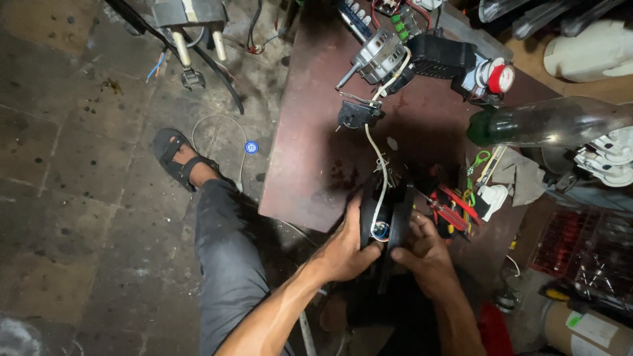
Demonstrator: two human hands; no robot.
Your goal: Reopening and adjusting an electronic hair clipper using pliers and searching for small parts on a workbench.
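Observation:
Both hands grip a black plastic housing (389,211) at the near edge of the dark brown table (310,151). My left hand (346,247) holds its left side, my right hand (425,247) its right side. A white cable (380,158) runs out of the housing's open middle up to a small black switch part (358,113) and on to a silver electric motor (380,56) at the table's far side.
Red-handled screwdrivers (452,207), green scissors (478,161) and a cloth (521,175) lie right of the housing. A clear bottle with a green cap (547,122) lies on the right. My sandalled foot (181,161) rests on the stained floor, near loose cables (217,66).

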